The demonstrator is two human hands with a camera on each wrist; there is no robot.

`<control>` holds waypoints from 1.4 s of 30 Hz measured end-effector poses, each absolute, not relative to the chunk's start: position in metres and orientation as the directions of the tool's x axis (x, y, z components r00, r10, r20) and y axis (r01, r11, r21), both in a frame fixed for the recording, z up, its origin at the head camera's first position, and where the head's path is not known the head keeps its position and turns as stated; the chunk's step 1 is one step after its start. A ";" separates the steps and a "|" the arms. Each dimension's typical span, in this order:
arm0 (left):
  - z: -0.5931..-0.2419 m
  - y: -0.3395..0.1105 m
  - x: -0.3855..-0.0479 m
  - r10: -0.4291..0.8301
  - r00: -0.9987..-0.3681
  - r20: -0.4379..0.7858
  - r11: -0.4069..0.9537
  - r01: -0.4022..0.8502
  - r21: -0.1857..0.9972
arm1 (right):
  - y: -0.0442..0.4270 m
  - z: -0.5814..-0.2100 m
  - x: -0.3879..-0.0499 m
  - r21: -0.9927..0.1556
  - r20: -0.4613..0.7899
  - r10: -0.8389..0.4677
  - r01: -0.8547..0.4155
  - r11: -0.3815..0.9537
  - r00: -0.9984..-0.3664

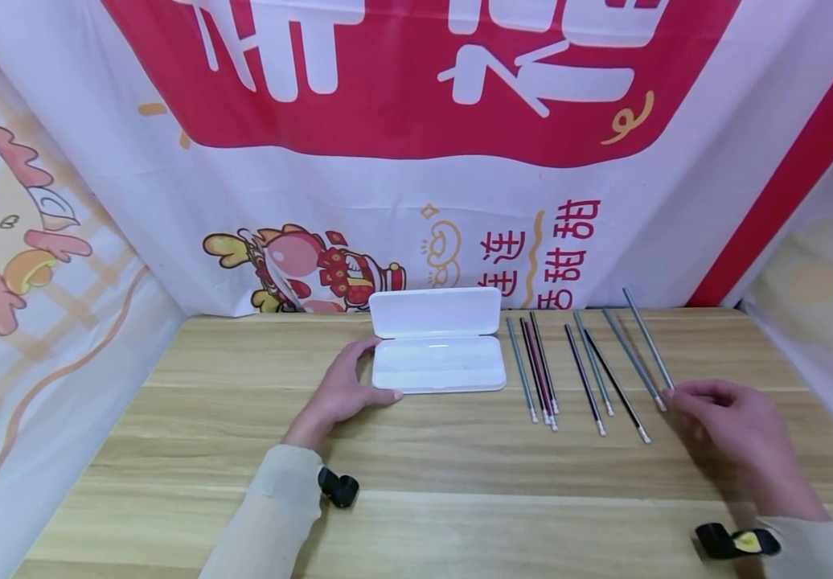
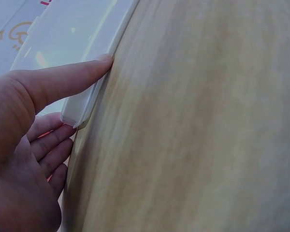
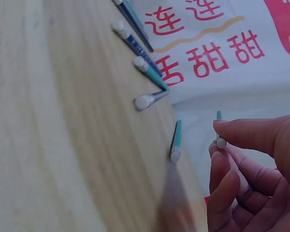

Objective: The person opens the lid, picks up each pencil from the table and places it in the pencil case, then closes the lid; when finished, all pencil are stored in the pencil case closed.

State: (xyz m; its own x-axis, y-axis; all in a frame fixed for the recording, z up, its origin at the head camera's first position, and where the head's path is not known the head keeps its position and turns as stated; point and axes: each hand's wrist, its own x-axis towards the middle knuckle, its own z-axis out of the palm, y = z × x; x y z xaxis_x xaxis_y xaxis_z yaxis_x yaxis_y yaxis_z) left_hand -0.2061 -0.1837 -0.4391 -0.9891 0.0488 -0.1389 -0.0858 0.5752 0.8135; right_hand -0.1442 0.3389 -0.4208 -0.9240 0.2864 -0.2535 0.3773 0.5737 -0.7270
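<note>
A white pencil case (image 1: 437, 386) lies on the wooden table with its lid (image 1: 434, 314) raised at the back. My left hand (image 1: 344, 390) grips the left end of the case, thumb along the front edge and the other fingers at the side. In the left wrist view, the thumb (image 2: 70, 79) touches the rim. My right hand (image 1: 738, 422) pinches a grey-green pencil (image 1: 648, 338) near its white eraser end, between thumb and fingertips. That pencil tilts upward, its far end pointing at the backdrop. Just left of it lies another greenish pencil (image 1: 633, 358).
Several pencils with white eraser ends lie right of the case, including a dark one (image 1: 615, 384), a bluish one (image 1: 521, 370) and a dark red one (image 1: 535, 366). A printed cloth backdrop (image 1: 416, 185) hangs behind the table (image 1: 460, 458), with cloth at both sides.
</note>
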 end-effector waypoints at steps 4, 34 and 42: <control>-0.439 -0.184 -0.206 0.045 -0.989 -0.144 0.574 -0.092 0.814 | 0.335 -0.416 -0.142 -0.747 -0.225 0.267 0.342 0.571 -0.937; -0.438 -0.184 -0.205 0.052 -0.989 -0.140 0.578 -0.084 0.811 | 0.285 -0.408 -0.140 -0.750 -0.187 0.091 0.202 0.630 -0.978; -0.438 -0.184 -0.205 0.051 -0.989 -0.138 0.581 -0.083 0.810 | 0.268 -0.416 -0.139 -0.734 -0.178 0.025 0.150 0.662 -0.984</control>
